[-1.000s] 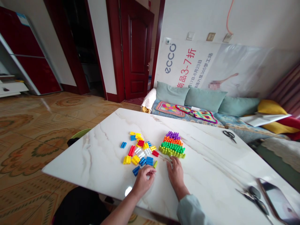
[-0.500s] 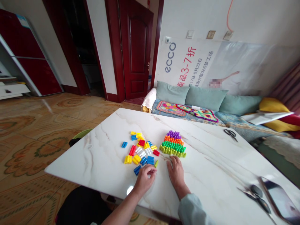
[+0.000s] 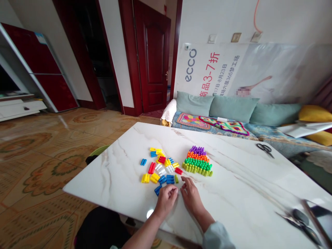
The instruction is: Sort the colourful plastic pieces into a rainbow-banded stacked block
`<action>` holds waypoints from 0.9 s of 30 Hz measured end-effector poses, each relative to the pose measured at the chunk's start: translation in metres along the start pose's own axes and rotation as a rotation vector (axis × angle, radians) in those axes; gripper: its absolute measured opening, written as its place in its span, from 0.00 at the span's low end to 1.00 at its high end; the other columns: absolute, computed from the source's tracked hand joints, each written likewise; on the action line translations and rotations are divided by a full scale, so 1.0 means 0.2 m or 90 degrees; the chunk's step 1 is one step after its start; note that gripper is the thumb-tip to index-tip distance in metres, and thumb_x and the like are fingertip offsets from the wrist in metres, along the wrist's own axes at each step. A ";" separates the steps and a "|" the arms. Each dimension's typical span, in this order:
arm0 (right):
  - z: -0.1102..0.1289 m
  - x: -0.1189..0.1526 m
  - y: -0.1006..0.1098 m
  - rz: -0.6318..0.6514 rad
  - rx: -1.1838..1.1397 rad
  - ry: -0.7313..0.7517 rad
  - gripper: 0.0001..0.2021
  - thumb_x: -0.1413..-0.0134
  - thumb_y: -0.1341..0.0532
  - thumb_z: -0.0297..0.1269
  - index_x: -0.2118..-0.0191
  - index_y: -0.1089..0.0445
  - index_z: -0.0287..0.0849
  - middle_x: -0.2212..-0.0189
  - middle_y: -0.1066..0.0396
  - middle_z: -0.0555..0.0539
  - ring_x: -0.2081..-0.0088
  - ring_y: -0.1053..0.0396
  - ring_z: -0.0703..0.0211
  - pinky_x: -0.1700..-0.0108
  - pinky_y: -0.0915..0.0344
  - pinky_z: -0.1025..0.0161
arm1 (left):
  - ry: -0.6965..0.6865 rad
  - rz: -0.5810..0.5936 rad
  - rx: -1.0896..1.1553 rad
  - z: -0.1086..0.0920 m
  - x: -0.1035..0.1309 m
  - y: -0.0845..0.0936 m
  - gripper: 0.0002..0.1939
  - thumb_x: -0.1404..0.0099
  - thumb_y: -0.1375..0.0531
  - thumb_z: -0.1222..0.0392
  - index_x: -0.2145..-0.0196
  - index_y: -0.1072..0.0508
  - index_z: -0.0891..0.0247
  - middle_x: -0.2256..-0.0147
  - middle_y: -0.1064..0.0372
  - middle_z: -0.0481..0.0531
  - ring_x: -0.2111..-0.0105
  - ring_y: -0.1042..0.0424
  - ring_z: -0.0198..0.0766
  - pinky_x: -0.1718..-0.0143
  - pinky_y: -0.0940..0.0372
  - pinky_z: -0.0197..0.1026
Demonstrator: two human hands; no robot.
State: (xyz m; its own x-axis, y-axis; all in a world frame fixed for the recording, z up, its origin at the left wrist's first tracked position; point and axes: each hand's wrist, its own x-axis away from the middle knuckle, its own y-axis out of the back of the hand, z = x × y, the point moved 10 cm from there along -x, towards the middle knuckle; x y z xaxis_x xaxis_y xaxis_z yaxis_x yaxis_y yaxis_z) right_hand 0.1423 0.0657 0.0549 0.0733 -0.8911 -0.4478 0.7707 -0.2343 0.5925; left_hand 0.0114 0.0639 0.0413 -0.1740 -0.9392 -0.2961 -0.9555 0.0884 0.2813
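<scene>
My left hand (image 3: 167, 200) rests low over the white table, its fingers curled in and thumb close to them; whatever they may hold is hidden. Close by on the right is my right hand (image 3: 191, 195), fingers loosely bent and apart, with nothing visible in it. A single light-green plastic peg (image 3: 176, 178) lies just beyond the gap between both hands. Left of it are blue pegs (image 3: 170, 179) joined side by side, and another blue group (image 3: 158, 190) touches or nearly touches my left hand. Beyond my right hand stand rows of green, orange and purple pegs (image 3: 197, 162).
Loose yellow pegs (image 3: 145, 178), red pegs (image 3: 151, 168) and white pegs (image 3: 160, 169) are scattered on the marbled table (image 3: 109, 166). Black scissors (image 3: 264, 148) lie at the far right edge. Another dark-handled tool (image 3: 301, 221) and a phone (image 3: 320, 218) lie near right.
The view has turned a little left, so the scene sits further right. My right hand has moved left, closer to my left hand. The peg rows look unchanged.
</scene>
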 end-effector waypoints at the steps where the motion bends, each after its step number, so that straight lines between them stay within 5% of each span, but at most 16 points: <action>1: 0.01 0.01 0.02 0.000 0.018 0.018 0.18 0.49 0.49 0.25 0.52 0.34 0.40 0.60 0.32 0.43 0.63 0.30 0.59 0.58 0.30 0.60 | 0.004 0.001 0.002 0.00 0.00 0.00 0.10 0.33 0.45 0.57 0.68 0.27 0.62 0.71 0.28 0.51 0.73 0.30 0.35 0.71 0.35 0.34; 5: 0.04 0.05 0.04 0.027 0.089 0.074 0.12 0.42 0.50 0.27 0.60 0.31 0.42 0.62 0.34 0.44 0.59 0.32 0.57 0.55 0.32 0.61 | -0.004 0.006 -0.018 -0.02 0.01 -0.01 0.10 0.34 0.46 0.60 0.69 0.26 0.62 0.71 0.28 0.51 0.73 0.30 0.35 0.71 0.35 0.34; 11: 0.07 0.06 -0.01 0.049 0.168 0.102 0.13 0.43 0.50 0.25 0.59 0.32 0.43 0.61 0.34 0.44 0.59 0.33 0.55 0.55 0.32 0.58 | -0.001 0.026 -0.006 -0.05 -0.02 -0.01 0.08 0.38 0.44 0.65 0.65 0.25 0.61 0.66 0.26 0.51 0.67 0.27 0.37 0.66 0.32 0.36; 13: 0.06 0.06 -0.02 0.054 0.184 0.105 0.13 0.43 0.51 0.24 0.58 0.32 0.43 0.61 0.34 0.43 0.60 0.33 0.55 0.55 0.32 0.57 | -0.013 0.022 -0.031 -0.07 -0.09 0.06 0.08 0.36 0.45 0.64 0.63 0.25 0.61 0.65 0.26 0.52 0.66 0.27 0.37 0.65 0.31 0.37; 16: 0.05 0.07 -0.02 0.052 0.207 0.109 0.15 0.44 0.52 0.22 0.57 0.33 0.42 0.61 0.34 0.42 0.59 0.32 0.54 0.55 0.32 0.56 | -0.029 -0.055 -0.181 -0.09 -0.27 0.27 0.09 0.36 0.46 0.64 0.62 0.25 0.60 0.61 0.27 0.52 0.59 0.28 0.39 0.59 0.31 0.38; 21: 0.05 0.07 -0.02 0.037 0.214 0.104 0.16 0.46 0.51 0.22 0.57 0.32 0.43 0.59 0.33 0.42 0.59 0.32 0.54 0.55 0.32 0.57 | 0.050 -0.109 -0.331 0.09 -0.63 0.61 0.22 0.41 0.48 0.73 0.50 0.30 0.60 0.50 0.34 0.56 0.46 0.36 0.43 0.42 0.41 0.46; 24: 0.04 0.08 -0.02 0.034 0.217 0.096 0.16 0.46 0.51 0.22 0.57 0.33 0.43 0.59 0.33 0.42 0.58 0.31 0.54 0.55 0.31 0.57 | 0.103 -0.042 -0.414 0.24 -0.80 0.66 0.32 0.47 0.42 0.74 0.44 0.34 0.60 0.44 0.40 0.58 0.41 0.43 0.49 0.39 0.47 0.48; 27: 0.04 0.08 -0.02 0.037 0.225 0.094 0.16 0.45 0.52 0.21 0.57 0.33 0.43 0.59 0.33 0.42 0.58 0.31 0.54 0.54 0.31 0.56 | 0.139 0.060 -0.474 0.35 -0.90 0.62 0.40 0.53 0.37 0.71 0.42 0.36 0.58 0.40 0.46 0.60 0.37 0.52 0.58 0.40 0.47 0.53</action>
State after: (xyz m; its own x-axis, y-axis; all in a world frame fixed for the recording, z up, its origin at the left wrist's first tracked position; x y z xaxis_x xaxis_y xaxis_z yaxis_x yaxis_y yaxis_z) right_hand 0.1351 0.0500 0.0497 0.2198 -0.8477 -0.4828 0.4983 -0.3279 0.8026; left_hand -0.0915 0.2677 0.0658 -0.1216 -0.9897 -0.0757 -0.5140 -0.0025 0.8578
